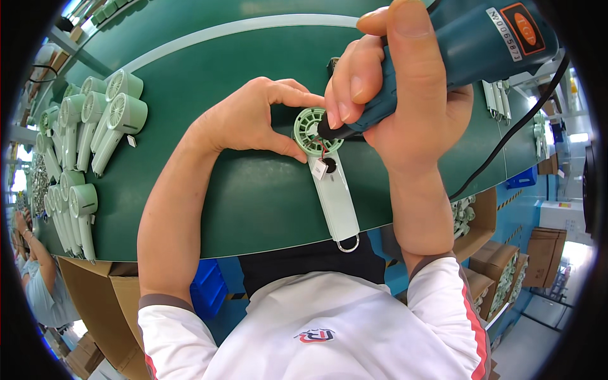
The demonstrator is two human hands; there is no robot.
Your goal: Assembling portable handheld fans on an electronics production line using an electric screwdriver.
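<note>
A pale green handheld fan lies on the green work table, its round grille head away from me and a wire loop at its near end. Red and dark wires and a small white tag show at its neck. My left hand steadies the fan head from the left, thumb and forefinger against its rim. In my right hand is a dark teal electric screwdriver, gripped around its body. The screwdriver's black nose is at the middle of the fan head; its bit is hidden.
Several more green fans stand in rows at the left, and others lie far right. A black cable runs from the screwdriver's end across the table's right. Cardboard boxes and a blue bin sit below the table edge. Another person is at far left.
</note>
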